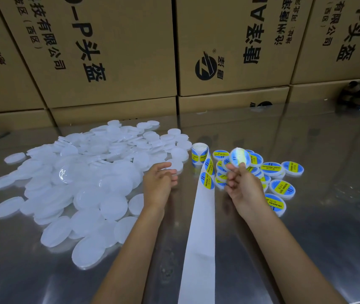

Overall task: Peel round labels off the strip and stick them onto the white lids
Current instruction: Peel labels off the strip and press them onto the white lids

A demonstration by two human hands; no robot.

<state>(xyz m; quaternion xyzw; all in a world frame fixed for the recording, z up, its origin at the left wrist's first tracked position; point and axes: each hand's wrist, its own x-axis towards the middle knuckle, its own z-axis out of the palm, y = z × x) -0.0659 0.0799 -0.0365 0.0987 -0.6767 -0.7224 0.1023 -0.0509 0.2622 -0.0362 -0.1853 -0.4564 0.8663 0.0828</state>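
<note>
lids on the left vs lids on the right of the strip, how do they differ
The left lids are plain white; the right lids carry blue-and-yellow round labels. The left pile is far larger and heaped; the right group is small and mostly flat. Both are round and lie on the shiny table.

Behind my lid pile (82,172), the cartons (108,51) carry upside-down black Chinese print, with "P" and "A" readable. Right of the pile, the labelled lids (271,168) read "SOLDERING PASTE" on yellow bands.
</note>
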